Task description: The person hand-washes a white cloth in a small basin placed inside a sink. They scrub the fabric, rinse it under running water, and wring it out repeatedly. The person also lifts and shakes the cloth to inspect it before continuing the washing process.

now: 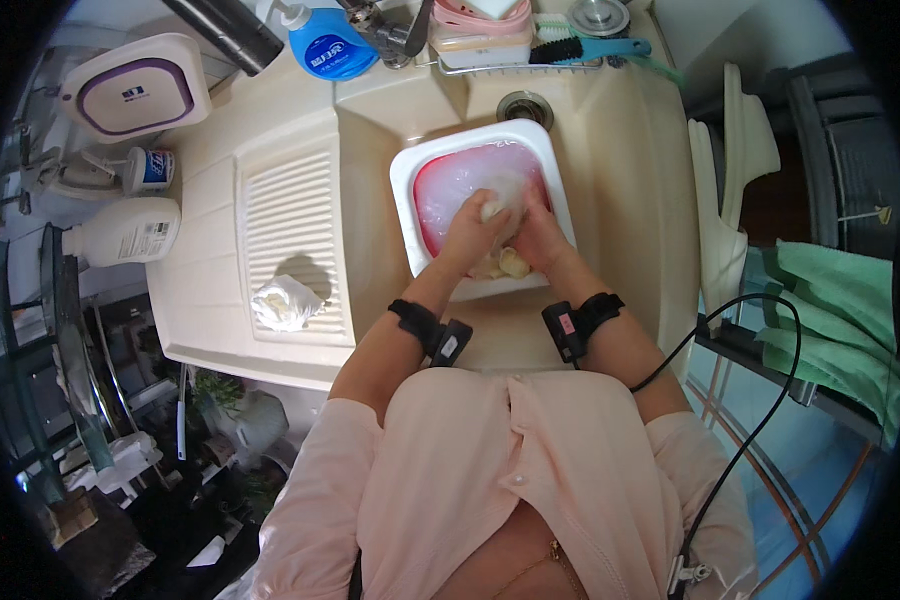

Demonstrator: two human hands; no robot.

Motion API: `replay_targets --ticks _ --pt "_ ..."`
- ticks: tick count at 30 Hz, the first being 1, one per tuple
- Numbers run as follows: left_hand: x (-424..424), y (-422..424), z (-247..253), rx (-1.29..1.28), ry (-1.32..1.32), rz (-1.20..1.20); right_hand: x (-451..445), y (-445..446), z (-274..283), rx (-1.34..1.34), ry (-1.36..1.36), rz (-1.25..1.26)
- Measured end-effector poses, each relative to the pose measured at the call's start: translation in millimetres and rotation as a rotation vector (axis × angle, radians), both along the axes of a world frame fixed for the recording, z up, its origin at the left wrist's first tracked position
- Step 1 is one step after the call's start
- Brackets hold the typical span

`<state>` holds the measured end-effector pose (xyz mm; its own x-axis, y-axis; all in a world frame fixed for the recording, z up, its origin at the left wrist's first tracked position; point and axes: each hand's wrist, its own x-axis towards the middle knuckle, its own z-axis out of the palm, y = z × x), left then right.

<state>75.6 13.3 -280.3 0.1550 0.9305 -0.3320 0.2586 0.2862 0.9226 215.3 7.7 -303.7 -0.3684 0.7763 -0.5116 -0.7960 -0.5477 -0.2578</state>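
Observation:
A white plastic basin (407, 176) with a red-pink inside stands in the beige sink, holding cloudy, soapy water (457, 180). Over the water, my left hand (474, 229) grips a wet, pale cloth (504, 196), a bunched part of it showing between the fingers. On the other side my right hand (541, 229) holds the same cloth, its fingers partly hidden by suds and fabric. More cream-coloured fabric (513, 262) lies at the basin's near edge, below my hands; whether it is the same piece I cannot tell.
A crumpled white cloth (285, 303) lies on the ribbed washboard (292, 217) at the left. Behind the basin are a drain (525, 109), a faucet (390, 34), a blue soap bottle (333, 46) and a brush (589, 50). A black cable (797, 330) loops at my right.

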Motion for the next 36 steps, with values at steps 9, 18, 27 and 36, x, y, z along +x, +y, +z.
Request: replay_targets --ticks 9,18,27,36 --pt "38 -15 64 0.54 0.393 -0.214 -6 -9 -28 -0.101 0.19 0.077" --pt "0 19 27 0.404 0.741 -0.133 -25 -5 42 -0.045 -0.32 -0.07" --pt "-24 6 -4 0.206 0.864 -0.338 -6 -2 42 -0.07 -0.342 -0.098" --pt "28 -9 59 0.307 0.323 -0.209 2 -6 5 -0.165 0.01 0.012"
